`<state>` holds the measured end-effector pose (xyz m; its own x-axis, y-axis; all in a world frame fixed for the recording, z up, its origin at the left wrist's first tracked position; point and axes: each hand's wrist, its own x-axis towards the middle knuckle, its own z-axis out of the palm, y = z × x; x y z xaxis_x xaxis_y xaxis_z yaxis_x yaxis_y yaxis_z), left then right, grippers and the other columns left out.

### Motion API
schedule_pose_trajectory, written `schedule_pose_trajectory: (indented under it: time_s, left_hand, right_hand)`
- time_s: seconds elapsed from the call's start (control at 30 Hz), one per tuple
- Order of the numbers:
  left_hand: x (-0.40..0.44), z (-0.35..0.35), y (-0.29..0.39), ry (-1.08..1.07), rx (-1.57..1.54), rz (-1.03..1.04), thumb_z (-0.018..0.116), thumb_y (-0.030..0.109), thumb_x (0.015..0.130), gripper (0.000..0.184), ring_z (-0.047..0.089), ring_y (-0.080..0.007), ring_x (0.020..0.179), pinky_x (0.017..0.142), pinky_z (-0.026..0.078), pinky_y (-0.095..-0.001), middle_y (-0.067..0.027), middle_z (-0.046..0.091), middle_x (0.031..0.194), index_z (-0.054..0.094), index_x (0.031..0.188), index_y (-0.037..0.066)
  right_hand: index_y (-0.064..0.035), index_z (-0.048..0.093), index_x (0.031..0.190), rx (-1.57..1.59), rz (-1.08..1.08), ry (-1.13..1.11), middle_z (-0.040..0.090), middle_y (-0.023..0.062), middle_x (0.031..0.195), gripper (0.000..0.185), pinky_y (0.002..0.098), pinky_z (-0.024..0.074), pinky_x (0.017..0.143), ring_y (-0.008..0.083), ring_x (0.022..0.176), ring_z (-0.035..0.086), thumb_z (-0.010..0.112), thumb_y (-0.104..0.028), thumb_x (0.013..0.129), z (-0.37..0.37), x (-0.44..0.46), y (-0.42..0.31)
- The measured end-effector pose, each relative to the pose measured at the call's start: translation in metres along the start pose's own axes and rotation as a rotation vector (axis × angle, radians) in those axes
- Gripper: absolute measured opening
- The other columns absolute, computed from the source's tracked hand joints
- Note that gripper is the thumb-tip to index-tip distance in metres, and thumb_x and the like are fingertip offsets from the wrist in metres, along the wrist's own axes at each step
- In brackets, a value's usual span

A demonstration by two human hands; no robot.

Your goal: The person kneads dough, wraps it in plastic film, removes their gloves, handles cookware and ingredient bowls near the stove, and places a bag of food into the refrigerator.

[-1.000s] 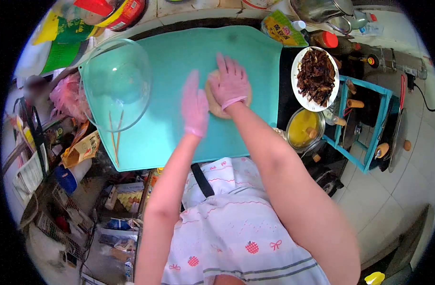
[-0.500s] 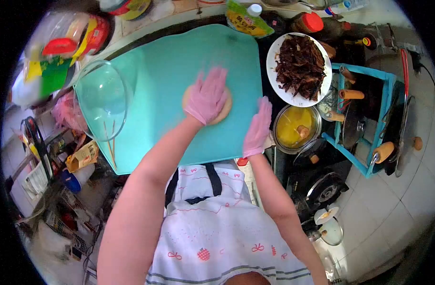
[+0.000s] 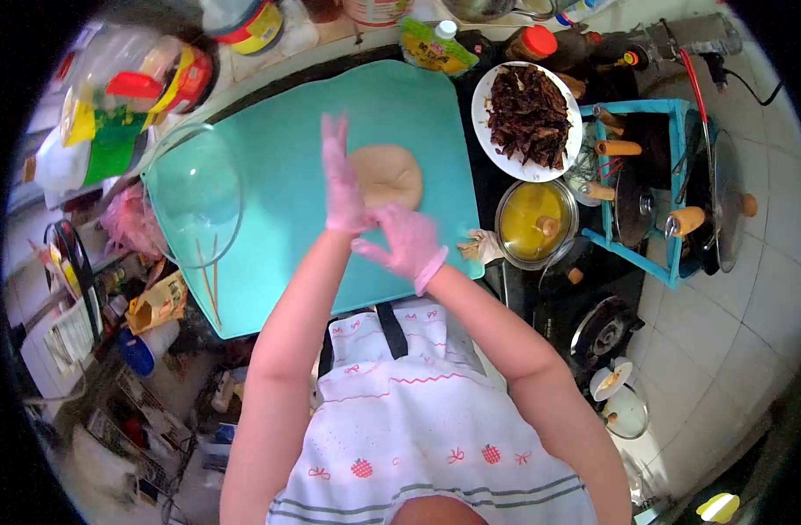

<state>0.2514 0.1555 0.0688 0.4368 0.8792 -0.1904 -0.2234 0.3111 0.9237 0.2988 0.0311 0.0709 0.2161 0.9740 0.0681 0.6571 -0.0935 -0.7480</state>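
Note:
A round, flattened piece of pale dough lies on the turquoise mat. My left hand, in a pink glove, stands on edge along the dough's left side, its fingers stretched away from me. Just below the dough is my right hand, also gloved in pink, with its fingers spread toward the left wrist. Nothing shows in either hand. On the mat's left part sits a clear glass bowl, with a pair of chopsticks partly beneath it.
Right of the mat are a white plate of dark brown food, a pot of yellow liquid and a blue rack with lids. A red-capped jar and a pouch stand behind. A gas burner is at the lower right.
My left hand has come off the top of the dough to its left side. My right hand has moved left from the mat's right edge to below the dough. The camera view has shifted.

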Motion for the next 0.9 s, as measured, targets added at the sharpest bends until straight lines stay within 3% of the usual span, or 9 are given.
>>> schedule_pose_trajectory:
  time_s: [0.1,0.2,0.33,0.43,0.53,0.63,0.73,0.83,0.9]
  left_hand:
    - [-0.03,-0.039,0.015,0.173,-0.437,-0.137,0.035,0.044,0.098,0.066,0.016,-0.0211,0.142,0.114,0.01,-0.0408,-0.0094,0.015,0.155,0.01,0.15,0.01]
    - [-0.053,-0.046,0.033,0.339,-0.053,-0.004,0.035,0.043,0.099,0.061,0.029,-0.0229,0.137,0.113,0.019,-0.0386,-0.0126,0.029,0.149,0.023,0.147,0.008]
    - [-0.069,-0.069,0.012,0.156,0.529,0.329,0.048,0.038,0.095,0.042,0.053,-0.0273,0.112,0.096,0.04,-0.0359,-0.0156,0.054,0.12,0.053,0.122,0.006]
    - [-0.111,-0.048,0.027,-0.062,0.767,0.343,0.047,0.033,0.096,0.03,0.058,-0.0291,0.093,0.082,0.045,-0.0393,-0.0143,0.058,0.095,0.057,0.1,0.006]
    - [-0.137,-0.007,0.044,-0.291,1.031,0.194,0.052,0.028,0.093,0.023,0.057,-0.0338,0.077,0.066,0.047,-0.0427,-0.0147,0.054,0.084,0.055,0.087,0.006]
    - [-0.135,-0.009,0.016,-0.509,1.118,0.179,0.054,0.032,0.091,0.026,0.056,-0.0345,0.073,0.063,0.046,-0.0439,-0.0145,0.054,0.082,0.054,0.085,0.006]
    - [-0.131,-0.012,-0.006,-0.317,0.863,0.157,0.05,0.031,0.093,0.025,0.056,-0.0346,0.072,0.062,0.045,-0.045,-0.0152,0.053,0.078,0.054,0.086,0.007]
    - [-0.126,-0.03,0.007,-0.415,0.969,0.152,0.045,0.031,0.096,0.027,0.055,-0.0362,0.073,0.064,0.045,-0.0454,-0.0155,0.053,0.076,0.054,0.086,0.007]
    - [-0.13,-0.033,0.018,-0.426,1.014,0.042,0.043,0.031,0.097,0.029,0.055,-0.0372,0.076,0.066,0.045,-0.0456,-0.0158,0.055,0.077,0.055,0.087,0.006]
  right_hand:
    - [-0.0124,0.059,0.101,0.1,-0.231,-0.117,0.06,0.0103,0.081,0.021,0.0415,0.0469,0.065,0.0305,0.078,0.06,0.055,-0.03,0.09,0.02,-0.006,-0.028]
    - [-0.0124,0.06,0.1,0.21,-0.247,-0.199,0.06,0.0108,0.075,0.018,0.0398,0.0469,0.064,0.0311,0.077,0.059,0.054,-0.026,0.09,0.032,-0.028,-0.064]
    - [-0.0115,0.061,0.104,0.267,-0.318,-0.149,0.062,0.0103,0.08,0.021,0.0369,0.0473,0.064,0.0272,0.076,0.06,0.052,-0.025,0.091,0.046,-0.031,-0.009]
    - [-0.0143,0.054,0.122,1.317,0.623,0.216,0.06,0.0102,0.109,0.04,0.0376,0.0487,0.083,0.0209,0.096,0.06,0.051,-0.042,0.094,0.037,0.002,0.003]
    - [-0.0098,0.051,0.123,1.573,0.795,0.291,0.06,0.0109,0.112,0.043,0.0375,0.0453,0.091,0.0222,0.106,0.056,0.049,-0.043,0.095,0.009,0.029,-0.035]
    - [-0.0077,0.046,0.13,1.738,0.839,0.186,0.056,0.012,0.122,0.047,0.0407,0.0408,0.098,0.0246,0.115,0.051,0.047,-0.041,0.096,0.013,0.024,-0.011]
    - [-0.0133,0.043,0.135,0.652,0.247,0.115,0.047,0.0148,0.134,0.048,0.0424,0.0351,0.103,0.03,0.127,0.041,0.044,-0.042,0.096,0.011,0.039,0.045]
    - [-0.0131,0.044,0.135,-0.098,0.18,0.144,0.045,0.015,0.135,0.046,0.0438,0.0321,0.104,0.0342,0.124,0.041,0.046,-0.034,0.093,0.005,0.098,0.057]
    - [-0.0127,0.045,0.134,-0.364,0.172,0.161,0.047,0.0152,0.131,0.047,0.044,0.031,0.104,0.034,0.121,0.042,0.048,-0.031,0.091,0.038,0.119,0.074]
